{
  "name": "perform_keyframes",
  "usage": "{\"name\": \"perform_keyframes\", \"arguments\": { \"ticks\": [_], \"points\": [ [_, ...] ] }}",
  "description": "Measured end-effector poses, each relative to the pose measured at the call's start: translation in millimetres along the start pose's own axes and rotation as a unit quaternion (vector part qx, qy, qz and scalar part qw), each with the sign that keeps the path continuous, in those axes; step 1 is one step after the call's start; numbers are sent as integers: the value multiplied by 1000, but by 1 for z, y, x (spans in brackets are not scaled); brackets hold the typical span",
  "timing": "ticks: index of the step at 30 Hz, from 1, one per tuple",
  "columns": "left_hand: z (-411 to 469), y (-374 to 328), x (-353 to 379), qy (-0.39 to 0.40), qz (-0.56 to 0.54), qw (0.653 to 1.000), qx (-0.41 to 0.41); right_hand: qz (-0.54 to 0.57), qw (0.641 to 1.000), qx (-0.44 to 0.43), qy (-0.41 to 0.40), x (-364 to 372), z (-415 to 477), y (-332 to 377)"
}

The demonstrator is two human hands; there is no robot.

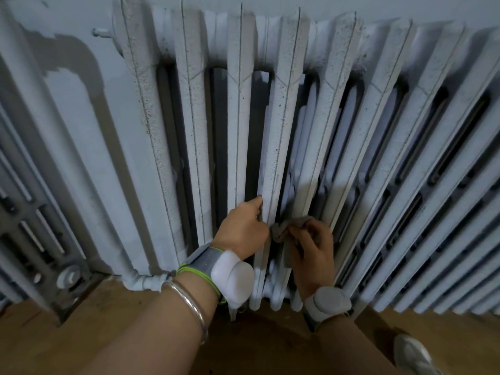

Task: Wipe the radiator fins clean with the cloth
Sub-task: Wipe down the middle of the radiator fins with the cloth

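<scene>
Seen from above, a person's two bare hands work low on a white cast-iron radiator (pixel 284 117) that stands against a pale wall (pixel 81 117). Its tall upright fins are speckled with dark grime.

The left hand (pixel 243 228) grips the left edge of one central fin (pixel 273 158). Its fingers (pixel 255 205) curl round that edge, and their tips are hidden in the dark gap beside it.

The right hand (pixel 313 250) sits just to the right, on the other side of the same fin. Its curled fingers (pixel 311 226) pinch a small grey-brown cloth (pixel 284 230). The cloth is bunched up beyond the fingertips and pressed against the fin's right edge, just beside the left hand's knuckles.

The left wrist wears a grey strap with a white device (pixel 232 277) and a silver bangle (pixel 189 301). The right wrist wears a grey device (pixel 327 299).

Below is a wooden floor (pixel 81 334). A pale shoe (pixel 414 355) shows at the bottom right, and a white pipe (pixel 143 281) runs into the radiator's base on the left.
</scene>
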State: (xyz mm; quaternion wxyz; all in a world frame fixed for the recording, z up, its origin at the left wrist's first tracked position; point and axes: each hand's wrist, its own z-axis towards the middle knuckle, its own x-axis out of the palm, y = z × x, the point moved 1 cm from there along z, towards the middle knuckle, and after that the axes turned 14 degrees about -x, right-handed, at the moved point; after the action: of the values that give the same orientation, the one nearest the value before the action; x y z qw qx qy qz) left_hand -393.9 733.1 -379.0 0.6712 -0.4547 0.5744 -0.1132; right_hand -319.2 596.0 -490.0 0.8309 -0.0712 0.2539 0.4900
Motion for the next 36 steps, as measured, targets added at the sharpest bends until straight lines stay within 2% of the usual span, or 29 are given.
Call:
{"name": "perform_keyframes", "arguments": {
  "ticks": [4,7,11,13,15,20,24,26,28,31,36],
  "points": [
    [1,1,0,14,-6,1000,-8,20,998,-6,67,9,-31,-6],
    [2,4,1,60,-22,998,-16,37,993,14,108,15,-47,-9],
    [-5,4,-4,81,-72,994,-10,61,972,86,210,7,-48,-6],
    [-9,5,-7,73,-98,992,-26,72,962,89,248,-2,-41,-4],
    [-11,10,-13,34,-74,996,-45,98,968,95,208,-13,-25,4],
    [-25,10,-30,-62,89,991,-76,142,986,29,78,-46,29,30],
    [-17,17,-44,-90,141,980,-106,137,991,-6,1,-53,62,46],
    [-7,30,-47,-55,92,988,-109,128,991,-16,-40,-50,78,54],
    [-1,41,-46,-9,-6,994,-105,109,991,-26,-69,-41,90,58],
    [5,48,-44,30,-142,983,-115,98,993,-21,-66,-19,93,55],
    [11,49,-39,66,-196,973,-97,114,991,-17,-68,5,78,45]
  ]
}}
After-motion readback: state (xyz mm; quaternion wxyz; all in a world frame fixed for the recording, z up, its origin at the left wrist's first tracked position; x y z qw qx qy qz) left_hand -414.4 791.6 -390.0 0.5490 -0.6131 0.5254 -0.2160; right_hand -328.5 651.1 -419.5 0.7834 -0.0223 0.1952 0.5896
